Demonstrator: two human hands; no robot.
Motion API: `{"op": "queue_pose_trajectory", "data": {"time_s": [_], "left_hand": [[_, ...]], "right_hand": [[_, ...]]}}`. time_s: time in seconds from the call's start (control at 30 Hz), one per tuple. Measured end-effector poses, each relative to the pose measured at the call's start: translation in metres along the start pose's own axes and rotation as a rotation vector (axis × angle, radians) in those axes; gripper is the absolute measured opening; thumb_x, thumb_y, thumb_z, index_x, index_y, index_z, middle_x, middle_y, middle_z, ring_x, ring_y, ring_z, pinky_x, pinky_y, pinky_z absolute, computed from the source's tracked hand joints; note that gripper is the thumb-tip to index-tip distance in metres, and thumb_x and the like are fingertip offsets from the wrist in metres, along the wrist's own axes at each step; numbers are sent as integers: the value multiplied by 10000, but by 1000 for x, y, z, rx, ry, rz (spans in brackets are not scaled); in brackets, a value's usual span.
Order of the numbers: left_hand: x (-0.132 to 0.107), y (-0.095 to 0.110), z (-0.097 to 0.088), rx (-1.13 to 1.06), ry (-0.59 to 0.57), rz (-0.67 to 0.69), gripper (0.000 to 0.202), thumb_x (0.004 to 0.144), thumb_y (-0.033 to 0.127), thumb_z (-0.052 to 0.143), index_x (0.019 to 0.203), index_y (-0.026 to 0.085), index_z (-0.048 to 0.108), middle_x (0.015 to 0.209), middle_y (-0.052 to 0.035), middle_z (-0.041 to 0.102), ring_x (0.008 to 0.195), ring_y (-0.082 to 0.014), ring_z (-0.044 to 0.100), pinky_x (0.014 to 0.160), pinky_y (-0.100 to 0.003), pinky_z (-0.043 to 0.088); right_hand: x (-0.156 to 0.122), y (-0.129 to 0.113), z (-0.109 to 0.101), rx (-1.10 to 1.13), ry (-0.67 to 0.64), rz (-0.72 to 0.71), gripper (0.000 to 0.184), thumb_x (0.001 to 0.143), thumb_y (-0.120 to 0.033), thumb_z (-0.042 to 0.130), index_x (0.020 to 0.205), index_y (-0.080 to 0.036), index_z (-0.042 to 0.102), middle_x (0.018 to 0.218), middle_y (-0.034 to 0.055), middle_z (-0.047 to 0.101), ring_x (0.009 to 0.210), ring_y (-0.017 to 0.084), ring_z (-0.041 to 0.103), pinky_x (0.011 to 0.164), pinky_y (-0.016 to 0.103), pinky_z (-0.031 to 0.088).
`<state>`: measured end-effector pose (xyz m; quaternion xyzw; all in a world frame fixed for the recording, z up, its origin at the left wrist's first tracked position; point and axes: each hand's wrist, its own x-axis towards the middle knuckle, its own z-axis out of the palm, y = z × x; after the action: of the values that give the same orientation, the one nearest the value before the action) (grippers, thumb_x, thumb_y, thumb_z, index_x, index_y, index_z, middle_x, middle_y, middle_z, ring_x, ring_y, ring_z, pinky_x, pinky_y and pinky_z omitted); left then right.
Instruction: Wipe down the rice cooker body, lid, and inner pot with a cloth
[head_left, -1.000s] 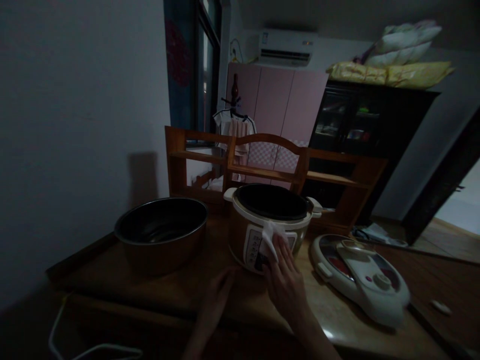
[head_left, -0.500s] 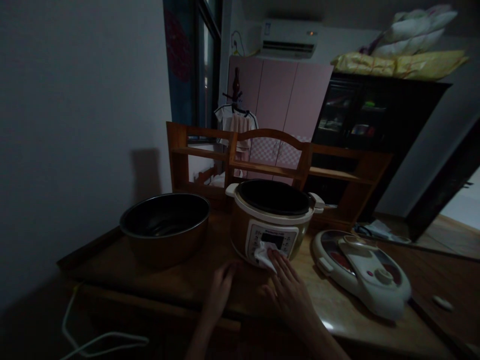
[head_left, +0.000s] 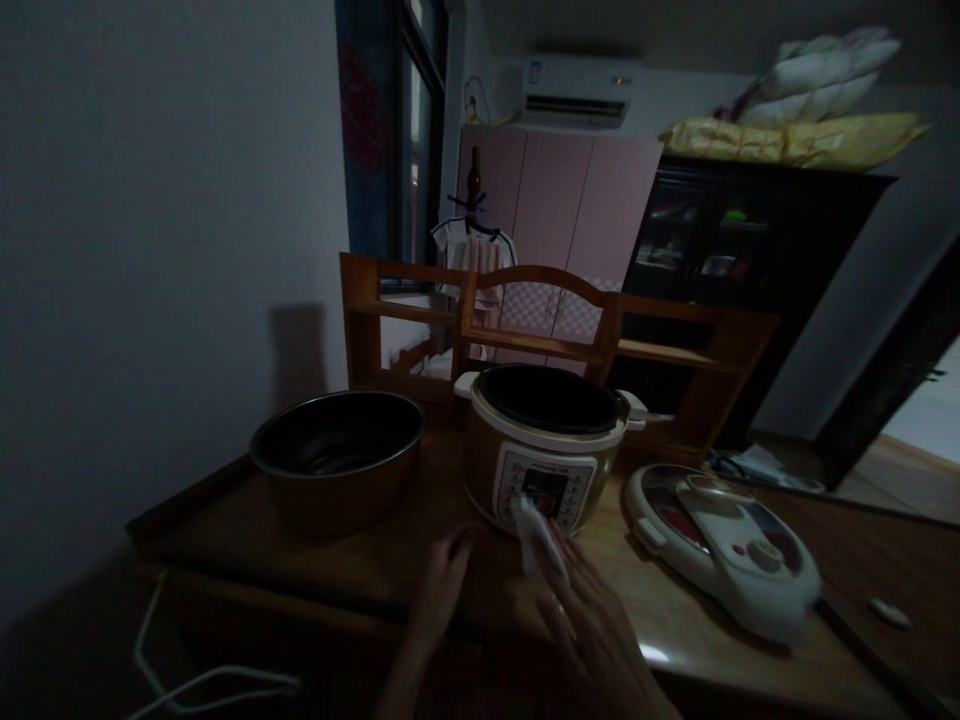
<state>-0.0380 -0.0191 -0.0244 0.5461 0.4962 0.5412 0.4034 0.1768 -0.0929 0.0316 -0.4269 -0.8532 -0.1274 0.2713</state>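
In a dim room, a wooden table point(head_left: 667, 625) carries a round cooker point(head_left: 480, 465) in its middle, upright and uncovered, its dark opening facing up and its button panel point(head_left: 510, 480) towards the person. On the left, near the wall point(head_left: 150, 300), stands a wide pot point(head_left: 337, 495) with a dark inside; on the right, just beside the cooker, lies a pale lid point(head_left: 765, 555) with a knob. A low wooden shelf point(head_left: 540, 342) closes off the back of the table, and a white cord point(head_left: 225, 678) loops at the lower left. Farther off are hung clothes point(head_left: 484, 255), a pink wardrobe point(head_left: 547, 210) under an air conditioner point(head_left: 577, 90), and a dark cabinet point(head_left: 795, 235) topped with yellow bags point(head_left: 847, 142). The hands are apart. The right hand point(head_left: 589, 615), fingers nearly straight, grips a white cloth point(head_left: 538, 540) that covers part of the panel's lower edge; whether it touches the cooker is unclear. The left hand point(head_left: 441, 580) is near the cooker's base with bent fingers, too dark to tell how far open or whether it touches the table.
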Motion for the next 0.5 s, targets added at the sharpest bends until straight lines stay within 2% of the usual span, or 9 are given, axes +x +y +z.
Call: {"op": "queue_pose_trajectory", "data": {"time_s": [0.13,0.17,0.23,0.33,0.43,0.5], "left_hand": [[0,-2,1,-31,13,-11,399,872,451,504,1014,158,735,1111,-110,733,1096,-280,649,1022,-411,456],[0,-2,1,-38,7,-15,399,874,450,502,1019,158,733,1116,-109,732,1097,-279,650,1025,-415,455],[1,-2,1,-26,-7,-18,391,869,446,511,1025,165,733,1128,-107,731,1097,-282,653,1024,-423,459],[1,-3,1,20,29,-2,368,844,426,539,1028,174,734,1154,-110,722,1109,-290,650,1031,-435,455],[-1,-5,2,-2,87,30,380,825,435,554,1018,158,728,1142,-125,723,1102,-295,651,1046,-447,442],[-3,-8,2,-42,90,36,396,822,452,562,1025,152,723,1136,-128,724,1106,-300,648,1047,-449,441]], "right_hand": [[39,-8,-33,-79,263,-21,654,959,-191,423,1561,-152,173,1608,96,227,1482,300,205,1177,540,311],[51,-10,-39,-104,297,-54,660,952,-190,439,1558,-141,184,1608,102,225,1483,303,200,1184,544,293],[77,-14,-43,-132,274,-101,629,954,-188,444,1545,-137,233,1608,101,224,1486,285,194,1198,519,280],[112,-17,-23,-121,205,-187,547,968,-238,449,1497,-131,358,1596,105,256,1481,262,215,1211,481,274],[132,-17,18,-130,172,-207,556,950,-305,514,1454,-85,429,1562,143,312,1464,285,254,1217,504,250],[134,-20,43,-137,125,-212,560,939,-301,535,1442,-71,447,1539,152,346,1456,296,269,1219,526,231]]}}
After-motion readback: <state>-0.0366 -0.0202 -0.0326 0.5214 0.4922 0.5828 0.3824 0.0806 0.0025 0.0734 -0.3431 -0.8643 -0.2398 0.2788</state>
